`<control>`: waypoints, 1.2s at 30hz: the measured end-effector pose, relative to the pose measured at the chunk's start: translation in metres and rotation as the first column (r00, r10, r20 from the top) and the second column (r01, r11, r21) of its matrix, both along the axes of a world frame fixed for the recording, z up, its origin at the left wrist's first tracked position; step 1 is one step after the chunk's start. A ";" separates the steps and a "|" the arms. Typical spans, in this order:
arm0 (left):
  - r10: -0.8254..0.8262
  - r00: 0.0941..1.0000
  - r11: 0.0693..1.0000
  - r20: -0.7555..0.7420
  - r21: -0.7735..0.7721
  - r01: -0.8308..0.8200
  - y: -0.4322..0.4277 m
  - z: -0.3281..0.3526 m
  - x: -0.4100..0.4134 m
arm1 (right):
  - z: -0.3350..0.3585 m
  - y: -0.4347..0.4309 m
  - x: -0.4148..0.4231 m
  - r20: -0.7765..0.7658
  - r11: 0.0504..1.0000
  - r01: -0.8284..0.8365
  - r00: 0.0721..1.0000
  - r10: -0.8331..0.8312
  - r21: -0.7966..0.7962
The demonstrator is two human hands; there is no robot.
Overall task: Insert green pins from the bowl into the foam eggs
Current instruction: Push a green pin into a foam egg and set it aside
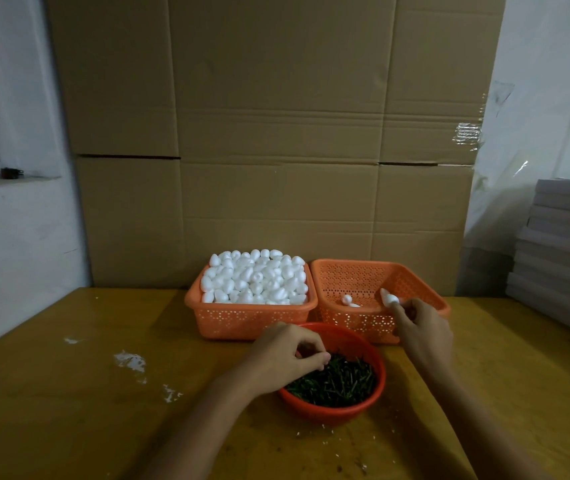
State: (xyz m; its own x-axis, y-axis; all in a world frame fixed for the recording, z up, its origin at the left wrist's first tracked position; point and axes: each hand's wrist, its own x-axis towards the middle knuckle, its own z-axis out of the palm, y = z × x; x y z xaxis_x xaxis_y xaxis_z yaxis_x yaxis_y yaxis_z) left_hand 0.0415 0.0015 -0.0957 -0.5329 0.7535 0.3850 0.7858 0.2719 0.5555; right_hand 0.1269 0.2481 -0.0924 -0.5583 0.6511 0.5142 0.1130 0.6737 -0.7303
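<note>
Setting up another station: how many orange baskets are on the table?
2. The left basket, heaped with foam eggs, behind the bowl; the right basket, nearly empty, beside it.

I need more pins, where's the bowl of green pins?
In the head view, the red bowl sits lower centre on the table, in front of the full egg basket and the nearly empty basket, under the left hand.

Left hand (285,355), right hand (422,327), fingers curled

No legible text, label, brand, number or sign anywhere in view; plain, unprinted surfaces on cardboard boxes (276,133), orange baskets (242,322) and red bowl (328,410).
</note>
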 end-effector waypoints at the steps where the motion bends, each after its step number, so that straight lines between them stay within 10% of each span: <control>1: 0.005 1.000 1.000 -0.004 0.001 -0.005 0.000 -0.001 0.000 | -0.001 0.000 0.000 -0.009 1.000 -0.012 1.000 0.012 -0.006; 9: 0.030 1.000 0.998 -0.002 0.059 -0.030 0.000 0.001 -0.001 | 0.027 -0.021 0.016 -0.243 0.969 -0.007 0.968 0.069 0.247; 13: 0.053 0.999 0.990 -0.015 0.132 -0.050 -0.002 0.004 -0.002 | 0.043 -0.051 0.028 0.377 0.769 -0.594 0.785 0.491 0.236; 19: 0.358 0.899 0.923 -0.251 0.242 -0.300 -0.010 0.007 -0.009 | 0.017 -0.072 0.021 0.769 0.546 -0.789 0.527 0.362 0.283; 24: 0.536 0.720 0.809 -0.441 0.025 -0.587 -0.018 0.017 -0.028 | 0.020 -0.068 0.018 0.774 0.550 -0.799 0.501 0.386 0.242; 36: 0.508 0.836 0.730 -0.209 -0.410 -0.547 -0.010 0.056 -0.063 | 0.015 -0.069 0.018 0.755 0.572 -0.779 0.531 0.385 0.256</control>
State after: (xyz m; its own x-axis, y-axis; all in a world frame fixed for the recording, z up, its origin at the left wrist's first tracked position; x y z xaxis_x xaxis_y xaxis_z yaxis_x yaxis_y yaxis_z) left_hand -0.0217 -0.0090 -0.0401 -0.8785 0.4555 0.1443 0.4772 0.8516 0.2170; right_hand 0.1453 0.1787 -0.0771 -0.9751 -0.2148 0.0561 -0.2215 0.9578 -0.1834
